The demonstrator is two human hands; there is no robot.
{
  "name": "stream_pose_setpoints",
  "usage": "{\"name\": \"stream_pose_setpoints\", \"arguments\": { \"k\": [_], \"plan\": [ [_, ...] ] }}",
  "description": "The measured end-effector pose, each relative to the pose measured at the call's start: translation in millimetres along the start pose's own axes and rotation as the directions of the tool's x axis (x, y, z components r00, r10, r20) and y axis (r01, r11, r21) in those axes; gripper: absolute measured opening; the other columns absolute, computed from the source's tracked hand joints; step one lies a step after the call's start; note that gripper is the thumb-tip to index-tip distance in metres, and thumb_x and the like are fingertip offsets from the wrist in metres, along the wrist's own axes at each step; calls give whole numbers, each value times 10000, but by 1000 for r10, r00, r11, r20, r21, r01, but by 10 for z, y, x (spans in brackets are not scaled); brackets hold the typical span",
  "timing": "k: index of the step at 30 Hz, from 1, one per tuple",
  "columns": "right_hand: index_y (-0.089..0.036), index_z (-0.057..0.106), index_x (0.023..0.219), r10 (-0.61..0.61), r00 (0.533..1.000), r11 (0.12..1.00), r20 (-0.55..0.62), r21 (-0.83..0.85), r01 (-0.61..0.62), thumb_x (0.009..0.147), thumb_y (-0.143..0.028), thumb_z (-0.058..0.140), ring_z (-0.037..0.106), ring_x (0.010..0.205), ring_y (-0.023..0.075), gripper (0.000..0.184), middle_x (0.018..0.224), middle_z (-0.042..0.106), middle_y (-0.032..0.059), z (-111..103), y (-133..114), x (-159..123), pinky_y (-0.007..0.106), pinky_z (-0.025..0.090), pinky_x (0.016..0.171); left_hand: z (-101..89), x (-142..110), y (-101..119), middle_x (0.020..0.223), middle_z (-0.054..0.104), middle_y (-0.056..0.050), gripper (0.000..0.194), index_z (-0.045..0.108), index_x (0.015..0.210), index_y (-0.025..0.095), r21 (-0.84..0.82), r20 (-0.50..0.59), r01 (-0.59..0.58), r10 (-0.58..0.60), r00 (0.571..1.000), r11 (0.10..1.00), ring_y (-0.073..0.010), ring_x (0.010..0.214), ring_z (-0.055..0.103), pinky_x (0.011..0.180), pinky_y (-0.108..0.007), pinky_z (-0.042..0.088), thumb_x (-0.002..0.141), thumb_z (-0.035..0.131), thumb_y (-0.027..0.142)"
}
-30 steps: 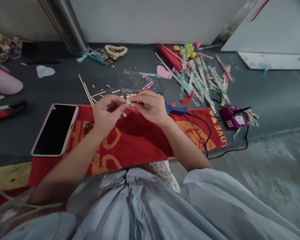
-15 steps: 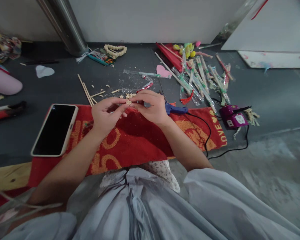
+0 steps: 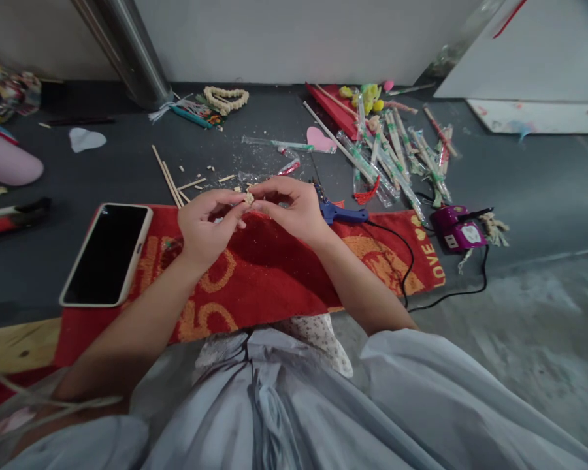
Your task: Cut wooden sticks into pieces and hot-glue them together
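Observation:
My left hand (image 3: pixel 206 220) and my right hand (image 3: pixel 294 203) meet over the far edge of a red towel (image 3: pixel 274 281). Thumb and fingers of both pinch a small cream-coloured piece (image 3: pixel 249 198), which looks made of little wooden bits; its exact shape is too small to make out. Just beyond the fingers lie more cream bits, partly hidden by my hands. Thin wooden sticks (image 3: pixel 165 173) and short cut lengths rest behind my left hand. A blue-handled tool with a black cord, apparently a glue gun (image 3: pixel 345 214), lies beside my right hand.
A phone (image 3: pixel 106 254) lies on the towel's left end. Wrapped sticks (image 3: pixel 392 153) pile up at the back right, near a purple power adapter (image 3: pixel 458 228) with cords. A cream heart-shaped frame (image 3: pixel 225 99) lies near a metal post (image 3: pixel 132 55). Red-handled pliers (image 3: pixel 12 219) are far left.
Both hands have shifted very slightly left with the small cream piece between the fingertips, and the piece appears turned. The things on the table have stayed put.

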State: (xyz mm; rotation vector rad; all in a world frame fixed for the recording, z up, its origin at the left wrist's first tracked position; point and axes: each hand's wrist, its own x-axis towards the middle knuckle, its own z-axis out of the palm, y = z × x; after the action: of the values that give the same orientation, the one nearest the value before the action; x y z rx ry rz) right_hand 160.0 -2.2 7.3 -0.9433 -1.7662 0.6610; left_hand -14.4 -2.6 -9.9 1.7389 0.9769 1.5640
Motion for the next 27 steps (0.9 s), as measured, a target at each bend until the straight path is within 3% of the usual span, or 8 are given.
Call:
{"name": "stream_pose_setpoints", "arguments": {
  "k": [6,13,27],
  "plan": [
    [-143,727,930,29,1000,1000,-2,3,-29,872,-483,621,628,761,100,361,879,724,55,-17,-34,2,234,510,686,3,20,53,841,746,-12,132,755,848,242,51,17,37,-38,999,998,-86,496,628,475,-222,522,765,754,344],
    [-156,719,952,-5,1000,1000,18,-30,5,891,-465,596,592,705,76,337,858,711,36,-14,-61,-5,207,483,640,22,28,59,746,716,1,174,728,874,214,9,1,162,-162,987,987,-76,476,611,450,-189,500,753,771,331],
    [-164,718,898,-138,990,984,-11,-114,136,914,-512,558,592,704,89,384,804,702,34,-6,-14,-9,231,479,669,49,29,28,671,709,-8,157,731,782,200,-71,19,166,-165,986,984,-90,434,620,385,-178,469,735,788,339]
  ]
}}
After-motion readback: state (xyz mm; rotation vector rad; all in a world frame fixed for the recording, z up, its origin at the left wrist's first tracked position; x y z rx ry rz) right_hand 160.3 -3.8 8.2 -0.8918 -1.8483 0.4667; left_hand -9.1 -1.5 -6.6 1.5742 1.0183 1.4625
